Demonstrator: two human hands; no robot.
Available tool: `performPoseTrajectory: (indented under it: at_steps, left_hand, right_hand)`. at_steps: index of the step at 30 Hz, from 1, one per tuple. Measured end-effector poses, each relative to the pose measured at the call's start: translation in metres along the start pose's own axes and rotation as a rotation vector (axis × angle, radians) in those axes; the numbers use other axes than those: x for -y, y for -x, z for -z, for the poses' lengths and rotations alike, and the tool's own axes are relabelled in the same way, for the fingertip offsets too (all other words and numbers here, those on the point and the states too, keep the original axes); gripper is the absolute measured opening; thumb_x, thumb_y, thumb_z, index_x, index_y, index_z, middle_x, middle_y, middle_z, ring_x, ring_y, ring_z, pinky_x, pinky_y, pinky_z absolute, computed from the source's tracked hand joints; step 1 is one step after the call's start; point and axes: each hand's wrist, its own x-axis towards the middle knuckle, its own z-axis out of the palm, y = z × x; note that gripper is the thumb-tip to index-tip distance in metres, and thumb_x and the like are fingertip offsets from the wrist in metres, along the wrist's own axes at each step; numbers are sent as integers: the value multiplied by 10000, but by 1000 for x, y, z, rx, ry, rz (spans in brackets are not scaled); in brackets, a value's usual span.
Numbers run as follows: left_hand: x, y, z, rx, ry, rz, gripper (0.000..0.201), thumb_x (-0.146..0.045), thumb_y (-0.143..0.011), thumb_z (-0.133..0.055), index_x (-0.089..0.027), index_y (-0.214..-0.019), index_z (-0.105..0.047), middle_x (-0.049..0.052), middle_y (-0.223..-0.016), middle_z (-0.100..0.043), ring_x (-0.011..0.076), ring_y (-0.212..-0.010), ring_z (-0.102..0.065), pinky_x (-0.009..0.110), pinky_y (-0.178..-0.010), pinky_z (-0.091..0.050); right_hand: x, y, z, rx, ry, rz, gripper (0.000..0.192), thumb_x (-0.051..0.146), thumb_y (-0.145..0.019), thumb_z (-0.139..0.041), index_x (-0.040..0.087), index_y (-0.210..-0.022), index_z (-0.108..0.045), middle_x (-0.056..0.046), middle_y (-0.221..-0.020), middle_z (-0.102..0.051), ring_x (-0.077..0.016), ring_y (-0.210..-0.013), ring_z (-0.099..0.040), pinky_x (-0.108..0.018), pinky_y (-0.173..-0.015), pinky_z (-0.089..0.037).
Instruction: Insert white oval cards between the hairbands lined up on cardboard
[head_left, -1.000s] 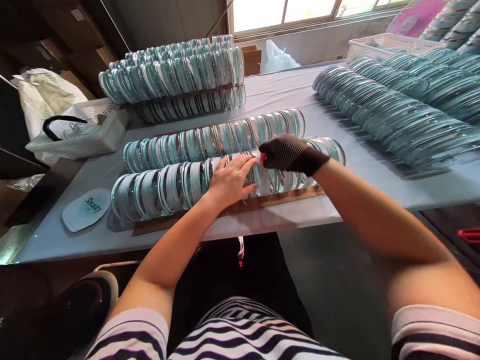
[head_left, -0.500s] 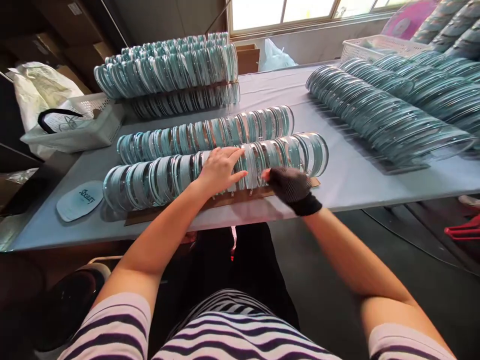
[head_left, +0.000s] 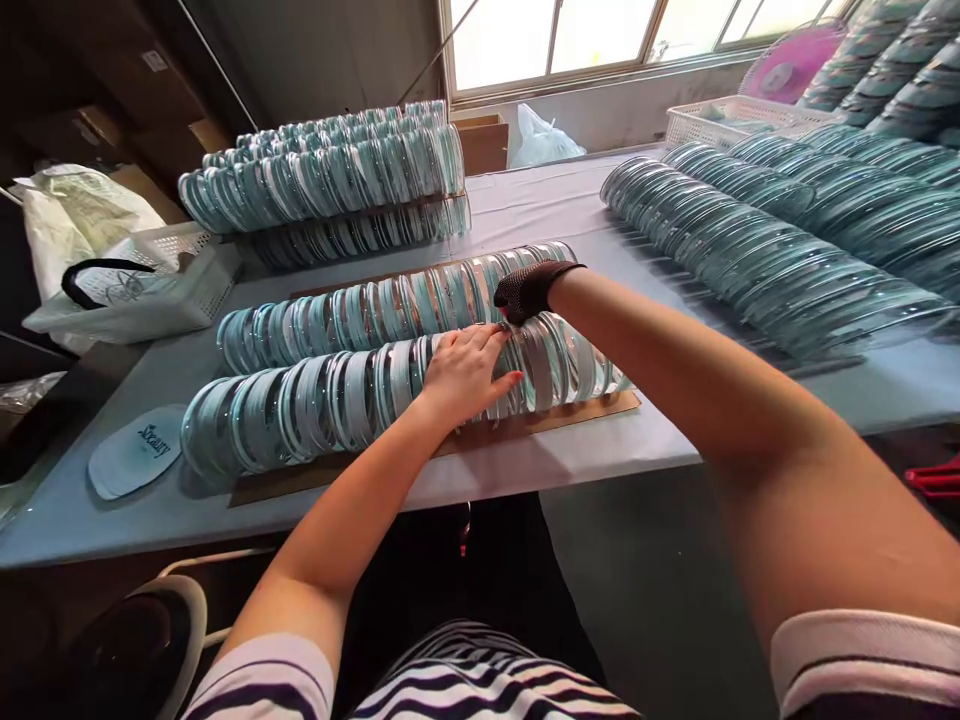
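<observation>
From my remote seat I see the bare left hand (head_left: pixel 466 375) lying palm-down on the near row of headbands (head_left: pixel 375 395), fingers spread flat and slightly curled over the clear-and-teal hoops, pressing rather than gripping any one of them. The right hand (head_left: pixel 529 290), in a black mesh glove, reaches across just beyond the left fingertips, at the top of the same row — its fingers curl down among the hoops, but I cannot tell whether they pinch one. That row stands on edge along a strip of brown cardboard (head_left: pixel 570 412) near the front edge of the grey table (head_left: pixel 675 440). A second row (head_left: pixel 360 305) runs parallel just behind it, and a stacked pile of headbands (head_left: pixel 322 180) sits farther back. To the right, long overlapping rows (head_left: pixel 750 255) fan across the table. A teal printed card (head_left: pixel 135 450) lies flat at the left end, near a white plastic basket (head_left: pixel 142 300).
</observation>
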Motion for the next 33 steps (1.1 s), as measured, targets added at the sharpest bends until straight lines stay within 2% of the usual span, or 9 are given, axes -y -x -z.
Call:
performPoseTrajectory:
  at_steps: [3,7,12,16,19,23,27,29,33]
  left_hand:
    - [-1,-1,1,3,28,-8,537,-517,-967,-499,-201,-1400,-521,84,-1479,-547,250,-1388,-462,428,-1116,-342]
    - [-2,-1,2,7,65,19,495,-490,-952,-531,-232,-1375,-530,56,-1477,-554,243,-1370,-486,428,-1102,-346]
    - [-3,-1,2,24,86,39,496,-507,-952,-518,-263,-1384,-515,41,-1487,-544,251,-1366,-486,437,-1114,-328]
    - [-2,-2,2,36,105,54,506,-518,-933,-540,-286,-1382,-522,38,-1488,-538,263,-1363,-482,440,-1126,-320]
    - [0,-1,2,39,111,68,514,-515,-932,-536,-297,-1397,-513,38,-1498,-527,262,-1380,-461,438,-1139,-307]
    - [-1,-2,8,61,104,64,556,-498,-946,-517,-269,-1451,-470,65,-1538,-480,262,-1426,-411,437,-1159,-297]
    - [-16,-21,11,31,101,11,660,-518,-944,-526,-217,-1516,-394,114,-1597,-385,279,-1483,-323,440,-1187,-277]
    - [-26,-35,8,34,96,-16,692,-532,-939,-536,-180,-1518,-393,139,-1593,-386,293,-1481,-328,443,-1183,-292]
    - [-38,-50,-5,100,55,-29,686,-565,-940,-518,-169,-1493,-433,124,-1538,-475,280,-1412,-436,434,-1137,-349]
  right_hand:
    - [3,12,-1,-21,117,-54,267,229,-840,-626,117,-1052,-745,-157,-1044,-726,-277,-964,-655,-394,-839,-460]
    - [-4,50,-24,-246,35,-47,263,304,-844,-597,177,-1023,-741,-110,-1007,-729,-253,-928,-654,-317,-781,-432]
    - [23,120,-110,-537,-89,-70,325,352,-894,-477,176,-952,-744,-112,-942,-729,-236,-856,-643,-295,-680,-371]
    - [64,137,-182,-484,-190,-182,329,356,-913,-480,214,-1007,-761,-111,-972,-747,-256,-877,-654,-319,-675,-371]
    - [80,135,-206,-485,-236,-256,357,341,-946,-448,235,-1094,-756,-110,-1091,-742,-269,-988,-650,-321,-706,-391]
    - [57,146,-186,-559,-280,-290,445,429,-992,-383,200,-1093,-751,-119,-1036,-748,-249,-939,-661,-303,-734,-414]
    - [-5,141,-121,-661,-205,-450,475,388,-996,-326,165,-1146,-717,-160,-1111,-713,-265,-959,-647,-314,-756,-430]
    - [-33,119,-85,-527,-165,-419,445,412,-967,-389,168,-1127,-726,-164,-1113,-709,-279,-946,-642,-332,-760,-436]
    - [-56,56,-35,-51,-109,-279,330,351,-878,-566,155,-1072,-747,-127,-968,-736,-246,-828,-652,-339,-741,-457]
